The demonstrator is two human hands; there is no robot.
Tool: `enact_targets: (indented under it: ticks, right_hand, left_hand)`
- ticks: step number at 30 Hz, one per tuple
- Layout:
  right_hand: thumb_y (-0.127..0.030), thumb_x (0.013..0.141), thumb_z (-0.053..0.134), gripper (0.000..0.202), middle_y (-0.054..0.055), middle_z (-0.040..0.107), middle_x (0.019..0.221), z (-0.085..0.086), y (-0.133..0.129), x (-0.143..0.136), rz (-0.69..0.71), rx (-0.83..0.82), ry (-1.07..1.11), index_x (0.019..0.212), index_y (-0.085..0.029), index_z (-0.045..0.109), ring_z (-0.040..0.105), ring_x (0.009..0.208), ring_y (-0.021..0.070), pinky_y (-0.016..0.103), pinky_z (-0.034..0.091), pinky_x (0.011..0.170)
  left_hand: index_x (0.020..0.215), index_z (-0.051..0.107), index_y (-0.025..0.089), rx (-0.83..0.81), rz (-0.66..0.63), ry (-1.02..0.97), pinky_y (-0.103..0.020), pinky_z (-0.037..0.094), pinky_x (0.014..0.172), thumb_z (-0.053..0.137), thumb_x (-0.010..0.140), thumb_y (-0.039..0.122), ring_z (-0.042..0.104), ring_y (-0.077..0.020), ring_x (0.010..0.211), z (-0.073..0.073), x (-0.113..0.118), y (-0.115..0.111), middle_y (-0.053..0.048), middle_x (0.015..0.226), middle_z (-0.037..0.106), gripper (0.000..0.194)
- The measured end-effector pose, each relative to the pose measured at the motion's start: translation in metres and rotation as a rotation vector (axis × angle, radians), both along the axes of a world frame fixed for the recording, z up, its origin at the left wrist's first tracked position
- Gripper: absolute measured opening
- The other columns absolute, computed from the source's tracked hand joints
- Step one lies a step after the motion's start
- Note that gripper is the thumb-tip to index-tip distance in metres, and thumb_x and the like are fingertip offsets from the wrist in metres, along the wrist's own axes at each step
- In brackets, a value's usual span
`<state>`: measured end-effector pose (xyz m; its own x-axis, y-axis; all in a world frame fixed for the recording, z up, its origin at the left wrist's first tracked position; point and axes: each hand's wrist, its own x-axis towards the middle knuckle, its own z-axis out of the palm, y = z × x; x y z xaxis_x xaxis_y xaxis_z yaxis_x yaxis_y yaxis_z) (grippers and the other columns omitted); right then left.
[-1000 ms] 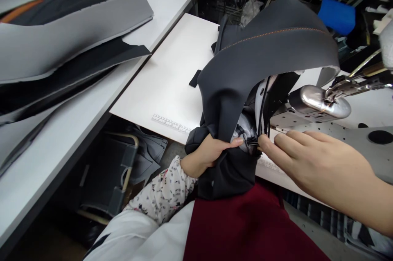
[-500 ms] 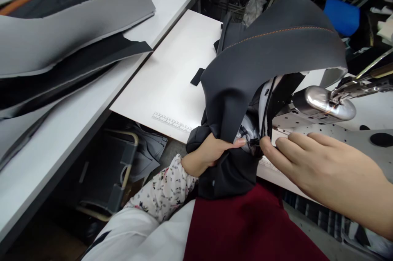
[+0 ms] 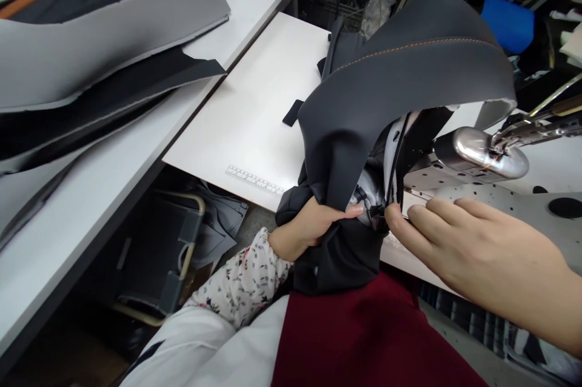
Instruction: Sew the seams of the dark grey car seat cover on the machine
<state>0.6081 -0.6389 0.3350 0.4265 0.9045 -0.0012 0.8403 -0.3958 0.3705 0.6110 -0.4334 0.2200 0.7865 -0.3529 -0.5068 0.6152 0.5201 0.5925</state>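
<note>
A dark grey leather-like cover (image 3: 400, 80) with an orange stitched seam is bunched up over the front of the white work board, its upper part arching toward the sewing machine. My left hand (image 3: 313, 223) is closed on a fold of it, the thumb lying along the opening. Just right of that thumb, my right hand (image 3: 473, 241) pinches the black edge strip of the cover between thumb and curled forefinger. Inside the opening, a silvery grey lining (image 3: 368, 190) shows. The fingertips of my left hand are hidden under the material.
A sewing machine's rounded metal arm end (image 3: 491, 153) juts in right behind the cover. Several grey and black cut panels (image 3: 109, 53) lie on the white table (image 3: 150, 138) at left. A small black piece (image 3: 293, 113) and a printed ruler scale (image 3: 254, 179) are on the board (image 3: 245, 114).
</note>
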Motion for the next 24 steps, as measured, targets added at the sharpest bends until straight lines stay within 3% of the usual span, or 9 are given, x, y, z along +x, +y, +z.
enact_targets:
  ticks: [11, 18, 22, 24]
  right_hand:
    - [-0.002, 0.091, 0.042, 0.028, 0.006, 0.060, 0.073, -0.007, 0.000, 0.006, 0.019, -0.028, -0.011, 0.106, -0.009, 0.065, 0.057, 0.064, 0.0241, 0.037, 0.031, 0.065]
    - [-0.003, 0.086, 0.045, 0.026, 0.001, 0.061, 0.071, -0.024, -0.011, 0.007, -0.015, 0.063, 0.132, 0.104, -0.016, 0.059, 0.056, 0.057, 0.0199, 0.034, 0.032, 0.064]
    - [-0.014, 0.098, 0.047, 0.011, -0.001, 0.060, 0.071, -0.025, -0.019, 0.008, -0.076, 0.116, 0.210, 0.096, -0.019, 0.056, 0.056, 0.059, 0.0179, 0.033, 0.033, 0.063]
    - [-0.025, 0.105, 0.046, 0.014, 0.000, 0.059, 0.072, -0.019, -0.020, 0.010, -0.118, 0.155, 0.166, 0.098, -0.018, 0.057, 0.056, 0.060, 0.0173, 0.034, 0.032, 0.062]
  left_hand:
    - [0.092, 0.080, 0.013, 0.034, 0.009, -0.043, -0.040, 0.059, 0.094, 0.100, 0.054, 0.031, 0.074, -0.0254, 0.095, -0.001, 0.000, -0.001, -0.007, 0.097, 0.080, 0.047]
    - [0.104, 0.080, 0.016, 0.134, 0.048, -0.121, -0.040, 0.057, 0.103, 0.096, 0.065, 0.037, 0.071, -0.0287, 0.114, 0.000, -0.003, -0.002, -0.007, 0.106, 0.080, 0.047]
    - [0.106, 0.080, 0.015, 0.130, 0.108, -0.101, -0.041, 0.057, 0.103, 0.100, 0.057, 0.039, 0.071, -0.0303, 0.112, 0.000, -0.005, -0.003, -0.006, 0.098, 0.080, 0.059]
    - [0.106, 0.080, 0.016, 0.088, 0.103, -0.109, -0.041, 0.056, 0.105, 0.100, 0.056, 0.043, 0.071, -0.0296, 0.113, 0.000, -0.006, -0.004, -0.006, 0.096, 0.080, 0.061]
